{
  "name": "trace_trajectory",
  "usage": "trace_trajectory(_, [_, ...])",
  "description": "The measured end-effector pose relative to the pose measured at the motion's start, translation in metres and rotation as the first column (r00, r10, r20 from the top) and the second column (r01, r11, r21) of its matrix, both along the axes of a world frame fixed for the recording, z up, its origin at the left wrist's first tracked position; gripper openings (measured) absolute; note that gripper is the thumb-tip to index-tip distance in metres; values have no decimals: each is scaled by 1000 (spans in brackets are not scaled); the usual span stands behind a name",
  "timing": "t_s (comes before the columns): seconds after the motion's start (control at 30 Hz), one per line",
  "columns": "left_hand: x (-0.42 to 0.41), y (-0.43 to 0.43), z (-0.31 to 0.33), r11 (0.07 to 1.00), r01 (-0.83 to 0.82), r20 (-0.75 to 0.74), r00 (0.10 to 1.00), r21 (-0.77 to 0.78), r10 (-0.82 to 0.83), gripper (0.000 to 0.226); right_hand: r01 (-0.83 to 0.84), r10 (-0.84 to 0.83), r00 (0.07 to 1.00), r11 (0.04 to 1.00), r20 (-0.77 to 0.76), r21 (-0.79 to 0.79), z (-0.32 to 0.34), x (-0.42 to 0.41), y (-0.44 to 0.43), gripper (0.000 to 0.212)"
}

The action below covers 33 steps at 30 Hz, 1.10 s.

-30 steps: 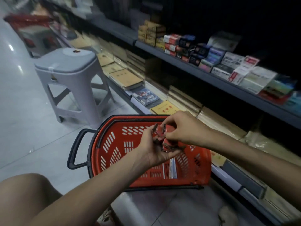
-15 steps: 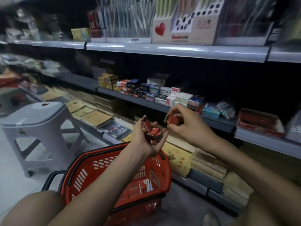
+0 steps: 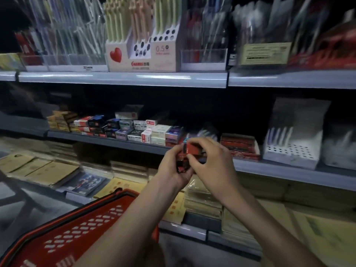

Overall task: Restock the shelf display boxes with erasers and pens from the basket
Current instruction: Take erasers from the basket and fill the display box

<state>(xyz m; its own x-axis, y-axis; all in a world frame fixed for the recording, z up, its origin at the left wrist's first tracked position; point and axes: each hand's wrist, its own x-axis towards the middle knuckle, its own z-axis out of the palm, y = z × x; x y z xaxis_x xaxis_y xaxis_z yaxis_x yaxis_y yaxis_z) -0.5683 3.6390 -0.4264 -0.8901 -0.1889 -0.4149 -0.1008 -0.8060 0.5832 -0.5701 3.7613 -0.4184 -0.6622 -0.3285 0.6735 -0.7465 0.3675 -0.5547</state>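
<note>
Erasers, small red-wrapped blocks, lie bunched in the curled left hand, just before the middle shelf; right hand pinches the top one; probably light, firm, slick-wrapped; best pinched across the short sides.

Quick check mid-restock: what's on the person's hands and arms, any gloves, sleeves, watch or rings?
Nothing worn shows. The left hand and right hand are bare, without gloves, and no rings can be made out in this dim, slightly blurred view. The left forearm and right forearm are bare too: no sleeve reaches into frame, and neither wrist carries a watch or band.
</note>
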Motion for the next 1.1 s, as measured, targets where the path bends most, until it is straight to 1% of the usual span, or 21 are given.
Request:
trace_trajectory(0.07, [-21, 13, -10, 999, 31, -9, 999, -6, -31, 20, 53, -53, 999, 998, -10, 37, -8, -11, 14, 33])
trace_trajectory(0.17, [-46, 33, -22, 994, 109, -49, 993, 8, -109, 22, 106, -109, 993, 991, 33, 83, -21, -28, 34, 34])
trace_trajectory(0.23, [-58, 47, -27, 986, 162, -76, 984, 25, -160, 19, 144, -150, 987, 985, 54, 95, -25, -36, 46, 37])
trace_trajectory(0.3, [-66, 61, -31, 982, 182, -88, 980, 48, -177, 15, 182, -188, 980, 980, 72, 85, -28, -42, 57, 40])
trace_trajectory(0.37, [-72, 74, -32, 981, 182, -74, 981, 71, -177, 14, 227, -225, 965, 974, 137, -5, -30, -47, 67, 40])
trace_trajectory(0.47, [-83, 83, -33, 968, 175, -58, 984, 179, -167, 12, 293, -228, 922, 939, 314, -178, -27, -58, 83, 38])
trace_trajectory(0.53, [-91, 85, -33, 955, 150, -36, 989, 254, -146, 22, 299, -177, 901, 915, 396, -271, -24, -67, 93, 34])
trace_trajectory(0.57, [-94, 86, -33, 953, 134, -15, 991, 271, -135, 25, 302, -156, 892, 904, 425, -302, -21, -73, 97, 29])
trace_trajectory(0.67, [-104, 88, -30, 949, 109, 37, 991, 297, -125, 33, 329, -128, 855, 883, 503, -335, -12, -94, 106, 12])
trace_trajectory(0.73, [-114, 88, -23, 946, 128, 28, 989, 299, -143, 34, 353, -144, 830, 883, 539, -309, -5, -111, 108, 12])
trace_trajectory(0.83, [-128, 86, -13, 941, 161, -13, 986, 298, -164, 33, 370, -175, 811, 892, 558, -259, 4, -135, 110, 23])
trace_trajectory(0.9, [-134, 84, -8, 938, 176, -53, 984, 299, -168, 34, 378, -173, 812, 883, 557, -276, 5, -147, 112, 29])
trace_trajectory(1.0, [-139, 82, -4, 946, 205, -98, 978, 253, -185, 24, 427, -250, 826, 862, 505, -272, 0, -162, 121, 25])
trace_trajectory(1.1, [-134, 85, -10, 961, 226, -123, 970, 158, -208, 21, 467, -345, 825, 862, 448, -197, -13, -170, 129, 18])
